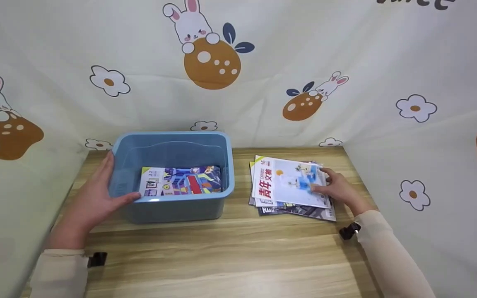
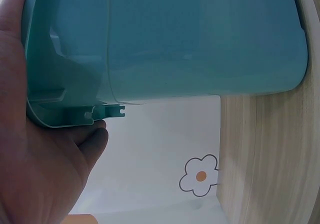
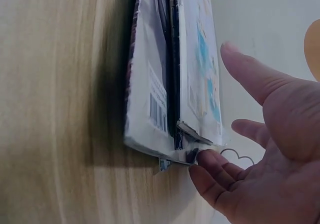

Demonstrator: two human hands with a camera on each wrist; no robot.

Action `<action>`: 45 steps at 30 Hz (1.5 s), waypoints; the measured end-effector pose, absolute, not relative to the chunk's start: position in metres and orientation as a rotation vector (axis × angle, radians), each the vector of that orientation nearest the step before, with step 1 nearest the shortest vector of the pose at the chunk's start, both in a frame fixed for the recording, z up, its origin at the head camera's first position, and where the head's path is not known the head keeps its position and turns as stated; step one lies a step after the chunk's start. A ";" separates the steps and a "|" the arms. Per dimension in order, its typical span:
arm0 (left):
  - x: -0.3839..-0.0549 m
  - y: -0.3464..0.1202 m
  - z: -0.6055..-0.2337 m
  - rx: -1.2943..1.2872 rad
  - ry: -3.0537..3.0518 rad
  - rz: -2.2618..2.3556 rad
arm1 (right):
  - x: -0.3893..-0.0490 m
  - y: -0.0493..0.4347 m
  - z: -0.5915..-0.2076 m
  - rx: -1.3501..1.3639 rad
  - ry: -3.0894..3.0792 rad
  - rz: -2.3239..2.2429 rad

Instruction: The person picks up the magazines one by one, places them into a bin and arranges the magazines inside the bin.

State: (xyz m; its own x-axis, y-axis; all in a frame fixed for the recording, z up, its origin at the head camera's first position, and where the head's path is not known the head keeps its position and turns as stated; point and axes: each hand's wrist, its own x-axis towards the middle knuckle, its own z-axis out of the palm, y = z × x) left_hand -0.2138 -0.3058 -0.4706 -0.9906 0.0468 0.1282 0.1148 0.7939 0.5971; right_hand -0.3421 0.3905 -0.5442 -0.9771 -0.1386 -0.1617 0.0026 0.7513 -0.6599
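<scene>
On the left, a blue plastic bin [image 1: 172, 211] stands upright with a colourful magazine [image 1: 195, 182] lying inside. My left hand [image 1: 93, 198] grips its left rim, thumb along the front corner; in the left wrist view, fingertips [image 2: 95, 139] curl beneath the rim. To the right lies an uneven stack of magazines, topped by a pale magazine [image 1: 292, 182] with red characters and a blue picture. My right hand [image 1: 340, 190] is at the stack's right edge. In the right wrist view, its thumb stands just off the top cover, while lower fingertips [image 3: 205, 159] touch the magazine edges.
Everything stands on a wood-grain table [image 1: 222, 256]. A pale curtain [image 1: 263, 103] printed with rabbits, oranges and flowers encloses the back and both sides, close behind the bin. Small black devices sit at both wrists.
</scene>
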 end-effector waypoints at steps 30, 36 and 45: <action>-0.215 -0.305 -0.469 -0.117 -2.875 -0.969 | -0.349 0.384 -0.559 -0.055 2.703 -1.059; -0.216 -0.304 -0.469 -0.094 -2.886 -0.956 | -0.344 0.376 -0.555 -0.037 2.813 -0.948; -0.215 -0.303 -0.470 -0.082 -2.895 -0.970 | -0.342 0.374 -0.559 -0.092 2.864 -0.968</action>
State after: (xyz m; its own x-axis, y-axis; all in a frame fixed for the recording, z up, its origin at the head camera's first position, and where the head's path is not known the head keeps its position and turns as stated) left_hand -0.2147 -0.3033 -0.4702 -0.9948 0.0231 0.0995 0.0784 0.7973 0.5984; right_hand -0.3423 0.3745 -0.5589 -0.9913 -0.0950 -0.0910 -0.0203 0.7938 -0.6078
